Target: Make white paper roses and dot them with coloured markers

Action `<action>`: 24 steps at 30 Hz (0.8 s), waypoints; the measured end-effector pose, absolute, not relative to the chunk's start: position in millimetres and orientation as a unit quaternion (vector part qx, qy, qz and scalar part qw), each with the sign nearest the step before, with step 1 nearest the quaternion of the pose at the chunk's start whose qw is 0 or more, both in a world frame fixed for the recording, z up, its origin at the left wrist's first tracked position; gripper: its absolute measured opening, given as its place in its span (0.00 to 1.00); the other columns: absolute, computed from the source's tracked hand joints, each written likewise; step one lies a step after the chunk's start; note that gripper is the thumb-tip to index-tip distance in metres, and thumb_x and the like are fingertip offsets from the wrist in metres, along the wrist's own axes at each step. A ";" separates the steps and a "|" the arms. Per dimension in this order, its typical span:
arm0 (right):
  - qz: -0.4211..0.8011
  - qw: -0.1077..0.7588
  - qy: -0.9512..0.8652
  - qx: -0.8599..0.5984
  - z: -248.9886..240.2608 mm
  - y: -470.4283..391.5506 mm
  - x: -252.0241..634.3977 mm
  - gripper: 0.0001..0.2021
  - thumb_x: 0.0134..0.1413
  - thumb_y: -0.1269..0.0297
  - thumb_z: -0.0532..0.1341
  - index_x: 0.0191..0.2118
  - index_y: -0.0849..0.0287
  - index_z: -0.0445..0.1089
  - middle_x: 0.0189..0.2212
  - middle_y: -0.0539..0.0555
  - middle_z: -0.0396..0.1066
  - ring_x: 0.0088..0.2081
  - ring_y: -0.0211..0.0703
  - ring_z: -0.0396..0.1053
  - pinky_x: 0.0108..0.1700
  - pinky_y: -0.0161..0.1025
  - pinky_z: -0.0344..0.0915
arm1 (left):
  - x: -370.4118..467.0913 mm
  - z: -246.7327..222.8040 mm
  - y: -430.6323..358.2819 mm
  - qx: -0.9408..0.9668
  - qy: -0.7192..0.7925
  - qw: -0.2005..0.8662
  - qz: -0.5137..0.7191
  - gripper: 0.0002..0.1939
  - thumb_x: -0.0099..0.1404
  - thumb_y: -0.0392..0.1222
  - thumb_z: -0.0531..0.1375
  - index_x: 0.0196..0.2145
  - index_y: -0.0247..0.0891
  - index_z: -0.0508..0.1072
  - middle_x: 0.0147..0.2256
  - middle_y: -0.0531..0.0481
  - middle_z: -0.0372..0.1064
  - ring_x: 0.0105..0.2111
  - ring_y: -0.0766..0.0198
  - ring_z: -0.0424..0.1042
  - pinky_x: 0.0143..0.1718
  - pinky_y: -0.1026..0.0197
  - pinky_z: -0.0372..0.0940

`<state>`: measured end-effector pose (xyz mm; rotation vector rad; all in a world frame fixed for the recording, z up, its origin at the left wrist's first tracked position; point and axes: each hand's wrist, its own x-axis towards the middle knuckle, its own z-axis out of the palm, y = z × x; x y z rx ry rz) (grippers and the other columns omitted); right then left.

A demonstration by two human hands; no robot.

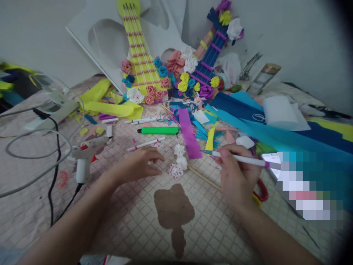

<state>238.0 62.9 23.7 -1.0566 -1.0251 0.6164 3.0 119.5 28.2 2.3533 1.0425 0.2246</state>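
Observation:
A felt-tip marker (245, 159) with a white barrel and a purple band lies in the grip of my right hand (238, 173), its bluish tip pointing left. Just left of that tip is a purple paper strip (189, 134). My left hand (143, 162) hovers at the table with fingers curved and apart, holding nothing. Beside its fingertips sit small white paper flowers (180, 154), and a red-speckled white one (175, 170) is lowest. A thin wooden stick (202, 176) runs from the flowers towards my right hand. Red scissor-like handles (262, 189) show partly behind that hand.
Yellow (143, 55) and blue (211, 55) paper guitars with flowers lean at the back. A hot glue gun (85, 158) with cables stands left. A green stick-like tool (158, 130) and several white markers (146, 144) lie midway; blue paper (248, 121) covers the right.

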 end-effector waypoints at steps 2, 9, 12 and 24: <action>0.280 0.704 -0.451 -0.472 22.4 65.9 239.7 0.03 0.50 0.67 0.62 0.27 0.59 0.70 0.17 0.44 0.56 0.20 0.32 0.56 0.20 0.31 0.54 | -7.3 32.4 122.8 0.872 0.413 0.247 0.087 0.12 0.58 0.43 0.60 0.39 0.37 0.73 0.33 0.48 0.68 0.33 0.62 0.67 0.36 0.61 0.60; 0.294 0.697 -0.446 -0.479 19.5 65.9 241.3 0.02 0.50 0.67 0.63 0.28 0.58 0.70 0.16 0.44 0.55 0.21 0.33 0.59 0.22 0.31 0.57 | -33.2 25.9 133.3 0.858 0.460 0.228 0.024 0.11 0.57 0.45 0.60 0.35 0.36 0.73 0.32 0.47 0.69 0.32 0.60 0.67 0.35 0.60 0.60; 0.293 0.686 -0.448 -0.492 18.0 65.4 241.2 0.03 0.50 0.66 0.63 0.29 0.58 0.70 0.16 0.43 0.55 0.21 0.32 0.59 0.23 0.32 0.58 | -30.0 25.8 132.1 0.858 0.452 0.244 0.017 0.08 0.59 0.42 0.58 0.32 0.36 0.73 0.30 0.49 0.70 0.30 0.63 0.67 0.33 0.62 0.60; 0.348 0.583 -0.569 -0.464 24.0 47.5 226.3 0.05 0.48 0.71 0.62 0.33 0.55 0.69 0.26 0.47 0.69 0.27 0.34 0.68 0.24 0.29 0.64 | 18.2 34.9 97.9 0.826 0.357 0.315 0.302 0.04 0.60 0.38 0.60 0.35 0.36 0.73 0.31 0.52 0.73 0.31 0.70 0.70 0.35 0.68 0.64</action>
